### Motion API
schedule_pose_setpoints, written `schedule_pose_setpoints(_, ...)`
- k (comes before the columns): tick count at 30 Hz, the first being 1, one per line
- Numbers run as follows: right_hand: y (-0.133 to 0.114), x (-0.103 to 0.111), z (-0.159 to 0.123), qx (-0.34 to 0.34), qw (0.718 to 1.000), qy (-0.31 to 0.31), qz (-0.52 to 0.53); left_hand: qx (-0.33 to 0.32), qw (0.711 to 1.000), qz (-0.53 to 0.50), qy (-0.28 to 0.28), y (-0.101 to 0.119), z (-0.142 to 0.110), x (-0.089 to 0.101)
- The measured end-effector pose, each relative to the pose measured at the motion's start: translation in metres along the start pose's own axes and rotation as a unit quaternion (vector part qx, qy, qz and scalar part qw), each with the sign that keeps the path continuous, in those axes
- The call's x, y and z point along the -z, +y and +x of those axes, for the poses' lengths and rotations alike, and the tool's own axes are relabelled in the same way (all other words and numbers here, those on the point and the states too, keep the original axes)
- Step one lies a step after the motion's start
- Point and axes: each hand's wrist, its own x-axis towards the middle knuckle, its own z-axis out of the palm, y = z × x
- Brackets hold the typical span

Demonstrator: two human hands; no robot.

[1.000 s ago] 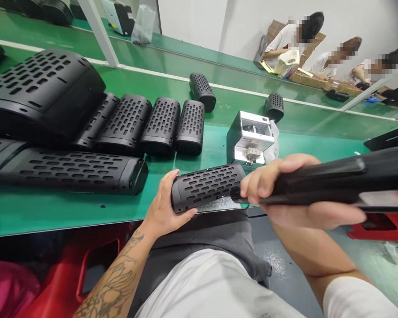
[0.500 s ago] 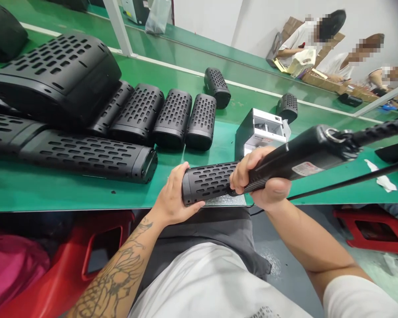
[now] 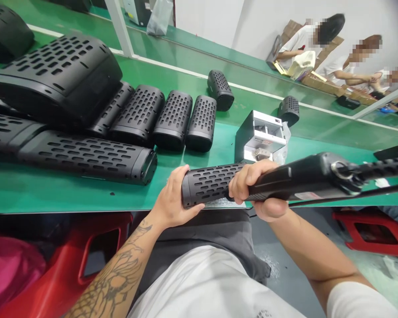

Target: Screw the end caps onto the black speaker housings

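Note:
My left hand (image 3: 172,198) is wrapped round the near-left end of a black slotted housing (image 3: 207,183), which lies on its side at the front edge of the green bench. In my right hand (image 3: 255,190) is a black electric screwdriver (image 3: 298,176), its cord running off to the right. The tool's tip end points at the housing's right end, where my fingers hide whether it touches. Just behind stands a small black and white screw feeder (image 3: 262,137).
Several similar black housings (image 3: 200,123) stand or lie on the left, with a larger one (image 3: 59,75) resting on top. Red stools (image 3: 371,232) are under the bench edge. Across the divider, people (image 3: 305,44) sit at a far bench with cartons.
The screwdriver's rear end has dropped and swung slightly, so the tool lies nearer level. My left hand keeps its hold on the housing. The view has shifted slightly.

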Motion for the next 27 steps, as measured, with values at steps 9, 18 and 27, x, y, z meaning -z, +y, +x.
schedule_pose_setpoints(9, -0.036, 0.091, 0.048, 0.155, 0.913, 0.278, -0.254, 0.003, 1.000, 0.013, 0.008, 0.001, -0.001, 0.001)
schedule_pose_setpoints(18, -0.008, 0.138, 0.042, 0.148, 0.880, 0.324, -0.314, -0.002, 1.000, 0.004, 0.012, 0.000, 0.000, 0.003)
schedule_pose_setpoints(27, -0.041, 0.086, 0.034, 0.140, 0.899, 0.321, -0.263, 0.004, 1.000, -0.008, 0.010, -0.002, -0.001, -0.001)
